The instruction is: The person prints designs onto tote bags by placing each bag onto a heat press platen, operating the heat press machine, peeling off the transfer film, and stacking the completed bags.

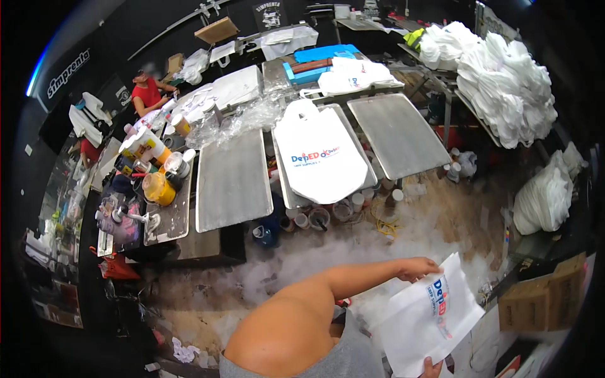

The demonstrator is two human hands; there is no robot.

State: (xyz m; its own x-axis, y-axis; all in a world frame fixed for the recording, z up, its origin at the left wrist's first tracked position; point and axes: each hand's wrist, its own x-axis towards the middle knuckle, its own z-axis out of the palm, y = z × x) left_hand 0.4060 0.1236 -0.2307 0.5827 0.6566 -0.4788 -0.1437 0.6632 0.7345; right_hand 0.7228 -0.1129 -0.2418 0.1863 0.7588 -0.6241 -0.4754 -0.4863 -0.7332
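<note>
Left hand (417,269): fingers closed on the upper edge of the printed bag (409,324). Right hand (432,368): at its lower edge, cropped; closure cannot be told, apparently steadying. Beyond the left hand, a second bag (324,177) lies on a platen (370,179), presumably for flat support.

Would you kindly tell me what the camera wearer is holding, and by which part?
A white printed bag: the left hand grips its upper edge near a corner, and the right hand, partly out of frame, holds the lower edge.
</note>
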